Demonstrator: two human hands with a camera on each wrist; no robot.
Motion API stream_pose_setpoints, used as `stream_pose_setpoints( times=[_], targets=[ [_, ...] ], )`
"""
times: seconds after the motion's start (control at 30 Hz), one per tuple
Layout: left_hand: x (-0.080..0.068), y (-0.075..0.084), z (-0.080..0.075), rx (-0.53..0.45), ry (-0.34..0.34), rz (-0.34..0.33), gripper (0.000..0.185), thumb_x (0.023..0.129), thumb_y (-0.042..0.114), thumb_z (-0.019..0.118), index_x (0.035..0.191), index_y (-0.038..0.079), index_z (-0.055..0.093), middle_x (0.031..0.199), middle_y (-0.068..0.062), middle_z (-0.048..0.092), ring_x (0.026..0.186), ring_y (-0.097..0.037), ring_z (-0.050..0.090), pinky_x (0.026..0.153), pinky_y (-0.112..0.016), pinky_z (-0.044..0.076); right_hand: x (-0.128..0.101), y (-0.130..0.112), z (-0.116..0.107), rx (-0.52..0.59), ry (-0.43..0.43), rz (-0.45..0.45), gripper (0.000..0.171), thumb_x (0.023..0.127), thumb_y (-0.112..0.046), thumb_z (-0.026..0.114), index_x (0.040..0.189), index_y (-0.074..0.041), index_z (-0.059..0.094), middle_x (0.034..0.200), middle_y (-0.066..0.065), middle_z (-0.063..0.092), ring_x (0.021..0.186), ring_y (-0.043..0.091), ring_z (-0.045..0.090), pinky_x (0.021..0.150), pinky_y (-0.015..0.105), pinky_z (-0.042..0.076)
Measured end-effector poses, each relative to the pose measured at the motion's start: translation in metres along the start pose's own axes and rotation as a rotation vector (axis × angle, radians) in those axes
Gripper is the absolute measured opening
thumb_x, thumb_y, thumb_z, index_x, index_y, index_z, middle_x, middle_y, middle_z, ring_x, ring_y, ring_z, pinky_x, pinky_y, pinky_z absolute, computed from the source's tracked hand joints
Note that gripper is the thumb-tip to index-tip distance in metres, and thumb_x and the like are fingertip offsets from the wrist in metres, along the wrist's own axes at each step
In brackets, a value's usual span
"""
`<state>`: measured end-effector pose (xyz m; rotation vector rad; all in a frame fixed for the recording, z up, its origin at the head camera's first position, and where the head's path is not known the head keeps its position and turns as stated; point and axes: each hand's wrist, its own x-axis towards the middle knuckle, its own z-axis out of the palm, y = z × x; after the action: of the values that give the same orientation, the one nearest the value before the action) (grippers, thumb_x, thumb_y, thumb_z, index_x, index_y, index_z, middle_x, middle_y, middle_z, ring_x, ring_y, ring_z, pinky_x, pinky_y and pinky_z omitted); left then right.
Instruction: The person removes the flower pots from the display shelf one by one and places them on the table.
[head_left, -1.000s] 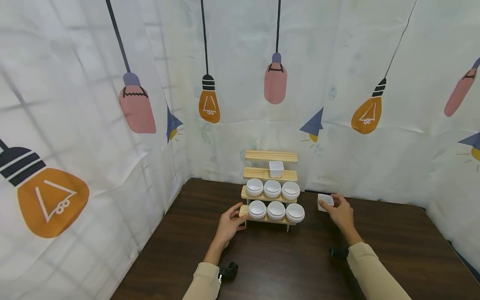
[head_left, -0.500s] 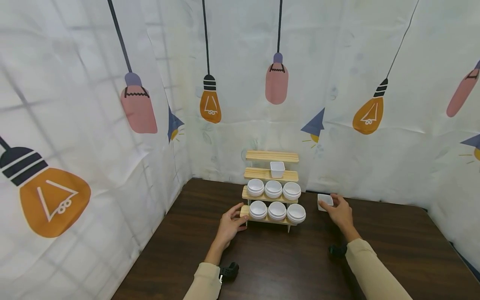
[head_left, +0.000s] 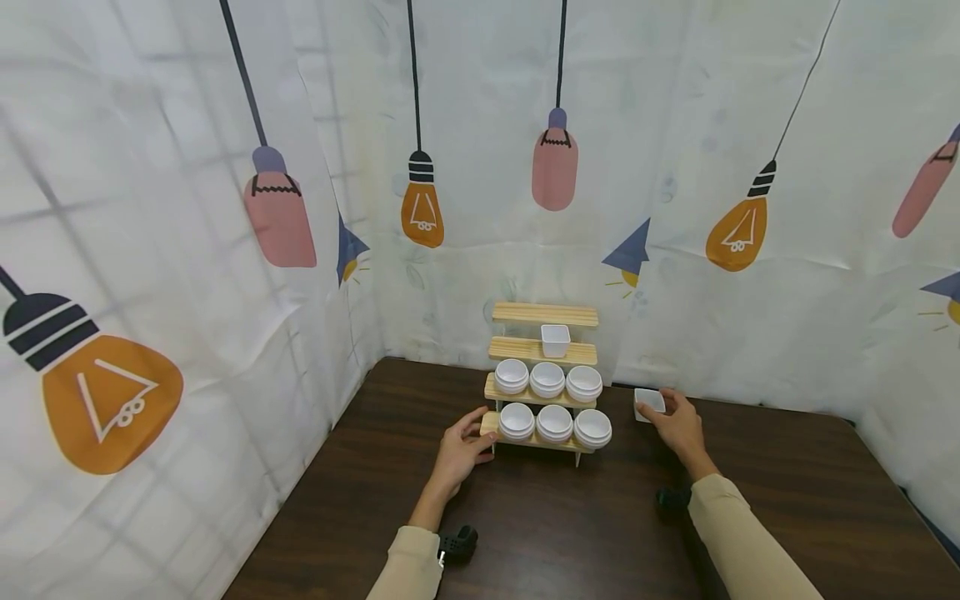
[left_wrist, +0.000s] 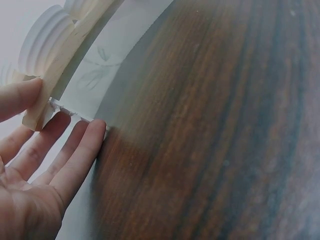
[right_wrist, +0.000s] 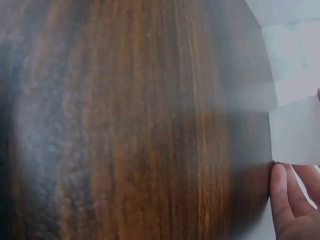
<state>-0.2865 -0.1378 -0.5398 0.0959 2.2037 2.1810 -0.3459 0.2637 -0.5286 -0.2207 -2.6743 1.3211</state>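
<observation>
At the left end of a wooden step rack's lowest shelf (head_left: 490, 423) is my left hand (head_left: 456, 454), gripping that end. In the left wrist view its thumb lies on top of the board (left_wrist: 52, 85), with the other fingers spread beneath it. To the rack's right, my right hand (head_left: 682, 431) holds a small white square bowl (head_left: 649, 402) between thumb and fingers, low over the table. The right wrist view catches only that bowl's side wall (right_wrist: 295, 132) and some fingertips. Another square bowl (head_left: 556, 341) sits on the rack's third shelf.
Stacked white round bowls fill the lowest shelf (head_left: 554, 423) and the second shelf (head_left: 547, 379), three stacks on each. The top shelf (head_left: 545, 314) is bare wood. Behind the dark wooden table (head_left: 555, 525) hangs a white cloth (head_left: 465, 275) printed with lamps.
My right hand has edged very slightly left toward the rack with the square bowl. My left hand keeps its grip on the shelf end.
</observation>
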Motion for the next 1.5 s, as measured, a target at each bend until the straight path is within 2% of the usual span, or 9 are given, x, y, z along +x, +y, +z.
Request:
stream_pose_setpoints(
  times=[0.13,0.37,0.6,0.7,0.93,1.2,1.3,1.5],
  targets=[
    [0.0002,-0.0001,0.0001,-0.005,-0.003,0.008,0.062,0.099,0.011,0.069,0.154,0.004,0.044,0.128,-0.023,0.065,0.107,-0.031,0.071,0.083,-0.047,0.065,0.0001,-0.0009,0.0001,-0.003,-0.005,-0.001,0.080,0.094,-0.043,0.073,0.152,0.003,0.041,0.147,0.032,0.051,0.129,0.046,0.058,0.103,0.055,0.051],
    [0.0000,-0.0017,-0.0012,0.008,0.005,-0.008,0.062,0.098,0.013,0.071,0.154,0.006,0.045,0.125,-0.020,0.067,0.102,-0.025,0.072,0.080,-0.039,0.066,-0.0017,-0.0001,0.0008,-0.018,-0.029,-0.006,0.082,0.096,-0.044,0.071,0.153,0.003,0.037,0.150,0.032,0.049,0.129,0.046,0.057,0.104,0.056,0.052],
    [-0.0004,-0.0001,-0.0006,-0.010,0.001,-0.011,0.062,0.097,0.012,0.071,0.154,0.006,0.045,0.126,-0.020,0.066,0.108,-0.036,0.070,0.080,-0.039,0.066,0.0000,0.0008,0.0015,-0.010,-0.016,-0.011,0.082,0.096,-0.043,0.071,0.154,0.003,0.036,0.149,0.031,0.049,0.129,0.046,0.058,0.103,0.056,0.052],
    [-0.0004,-0.0013,-0.0008,-0.005,0.001,-0.006,0.062,0.098,0.011,0.071,0.154,0.005,0.045,0.125,-0.021,0.066,0.107,-0.034,0.071,0.080,-0.039,0.066,0.0013,0.0008,0.0023,-0.010,-0.007,-0.011,0.081,0.096,-0.043,0.071,0.153,0.003,0.037,0.149,0.031,0.050,0.128,0.045,0.059,0.103,0.055,0.052],
    [-0.0003,-0.0018,-0.0015,-0.006,-0.003,-0.002,0.061,0.099,0.011,0.069,0.154,0.004,0.044,0.129,-0.024,0.064,0.104,-0.028,0.072,0.082,-0.044,0.066,0.0038,0.0014,0.0039,-0.006,0.004,-0.004,0.079,0.096,-0.042,0.072,0.152,0.002,0.039,0.147,0.029,0.053,0.126,0.043,0.061,0.099,0.049,0.053],
    [0.0009,-0.0033,-0.0010,-0.006,-0.006,-0.007,0.062,0.098,0.012,0.069,0.155,0.005,0.044,0.129,-0.024,0.064,0.110,-0.039,0.069,0.082,-0.043,0.066,0.0039,0.0026,0.0049,0.008,0.009,0.003,0.075,0.095,-0.039,0.072,0.150,0.002,0.042,0.144,0.029,0.056,0.125,0.042,0.063,0.091,0.037,0.054],
    [0.0012,-0.0033,-0.0008,-0.006,-0.004,-0.010,0.062,0.098,0.013,0.070,0.154,0.006,0.045,0.127,-0.022,0.065,0.109,-0.038,0.070,0.082,-0.041,0.066,0.0044,0.0028,0.0053,0.010,0.015,-0.004,0.074,0.096,-0.039,0.072,0.150,0.002,0.042,0.144,0.030,0.056,0.125,0.043,0.063,0.092,0.040,0.055],
    [0.0017,-0.0022,-0.0006,-0.013,-0.002,-0.004,0.062,0.097,0.013,0.071,0.153,0.006,0.046,0.126,-0.020,0.066,0.106,-0.033,0.071,0.081,-0.039,0.066,0.0058,0.0028,0.0073,0.013,0.017,0.013,0.076,0.096,-0.040,0.071,0.150,0.002,0.040,0.145,0.032,0.054,0.128,0.045,0.060,0.103,0.054,0.051]
  ],
)
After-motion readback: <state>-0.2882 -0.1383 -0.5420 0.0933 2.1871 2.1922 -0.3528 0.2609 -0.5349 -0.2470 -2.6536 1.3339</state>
